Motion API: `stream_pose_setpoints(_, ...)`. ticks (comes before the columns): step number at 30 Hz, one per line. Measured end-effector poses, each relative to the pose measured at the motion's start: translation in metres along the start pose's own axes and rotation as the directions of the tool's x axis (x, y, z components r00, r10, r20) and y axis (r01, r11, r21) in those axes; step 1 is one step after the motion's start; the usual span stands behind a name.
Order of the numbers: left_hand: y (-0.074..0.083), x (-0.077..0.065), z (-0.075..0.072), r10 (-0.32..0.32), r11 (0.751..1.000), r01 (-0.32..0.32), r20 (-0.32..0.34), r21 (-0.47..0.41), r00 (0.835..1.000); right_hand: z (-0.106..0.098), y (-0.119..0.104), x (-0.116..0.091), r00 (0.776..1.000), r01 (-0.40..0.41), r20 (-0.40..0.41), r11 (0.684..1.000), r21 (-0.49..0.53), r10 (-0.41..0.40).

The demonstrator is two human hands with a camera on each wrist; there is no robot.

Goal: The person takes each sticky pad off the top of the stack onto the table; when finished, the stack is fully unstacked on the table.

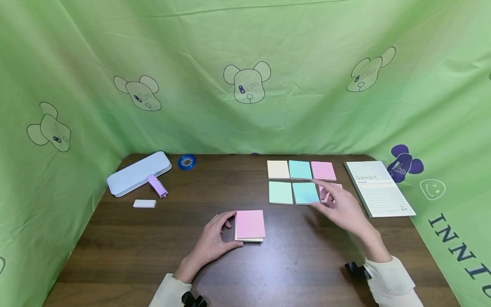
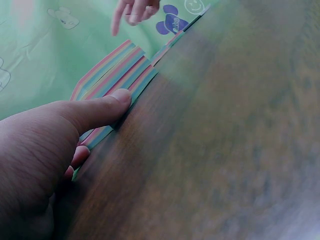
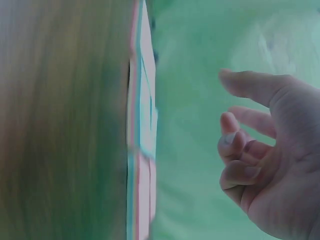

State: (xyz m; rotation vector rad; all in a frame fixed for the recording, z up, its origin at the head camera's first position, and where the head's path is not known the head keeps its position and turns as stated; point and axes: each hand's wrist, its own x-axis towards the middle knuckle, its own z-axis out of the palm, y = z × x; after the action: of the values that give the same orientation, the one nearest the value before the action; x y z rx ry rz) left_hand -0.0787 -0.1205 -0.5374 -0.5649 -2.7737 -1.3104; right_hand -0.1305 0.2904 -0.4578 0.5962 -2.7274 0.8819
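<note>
A thick stack of sticky note pads (image 1: pixel 250 224), pink on top, stands on the table in front of me. My left hand (image 1: pixel 210 239) grips its left side between thumb and fingers; striped pink, yellow and blue edges show in the left wrist view. At the right, my right hand (image 1: pixel 345 209) hovers over two rows of sticky note pads, holding nothing, its thumb and forefinger apart. Beneath it are a blue pad (image 1: pixel 304 194) and a partly hidden pink pad (image 1: pixel 338 186). Beside these lie a mint pad (image 1: pixel 280 193), a cream pad (image 1: pixel 278 169), another blue pad (image 1: pixel 300 169) and another pink pad (image 1: pixel 323 170).
A notepad (image 1: pixel 379 189) lies at the table's right edge. On the far left are a pale blue case (image 1: pixel 138 172), a purple stapler-like item (image 1: pixel 156 185), a white eraser-like block (image 1: pixel 144 204) and a blue tape roll (image 1: pixel 186 162). Green curtain (image 1: pixel 192 119) surrounds the table.
</note>
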Motion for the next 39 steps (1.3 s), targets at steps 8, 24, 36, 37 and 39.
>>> stream_pose_setpoints(8, 0.000, 0.000, 0.000, -0.001, 1.000, 0.001, -0.001, 0.000, 1.000, 0.042, -0.046, 0.003, 0.997, 0.060, 0.045, 0.985, 0.159, -0.068)
stream_pose_setpoints(24, 0.002, 0.001, -0.002, 0.018, 1.000, -0.018, -0.004, -0.004, 1.000, 0.104, -0.095, 0.002, 0.952, 0.016, 0.304, 0.997, 0.079, -0.040)
stream_pose_setpoints(36, -0.001, 0.001, 0.000, 0.042, 0.999, -0.042, -0.017, -0.011, 0.999, 0.113, -0.099, -0.003, 0.970, 0.026, 0.239, 0.995, 0.099, -0.049)
stream_pose_setpoints(37, -0.001, 0.001, 0.000, 0.043, 0.999, -0.044, -0.019, -0.013, 0.999, 0.112, -0.099, -0.003, 0.970, 0.023, 0.236, 0.993, 0.117, -0.050)
stream_pose_setpoints(39, -0.001, 0.001, 0.000, 0.042, 0.999, -0.043, -0.021, -0.012, 0.999, 0.109, -0.099, -0.004, 0.972, 0.018, 0.230, 0.989, 0.149, -0.053)
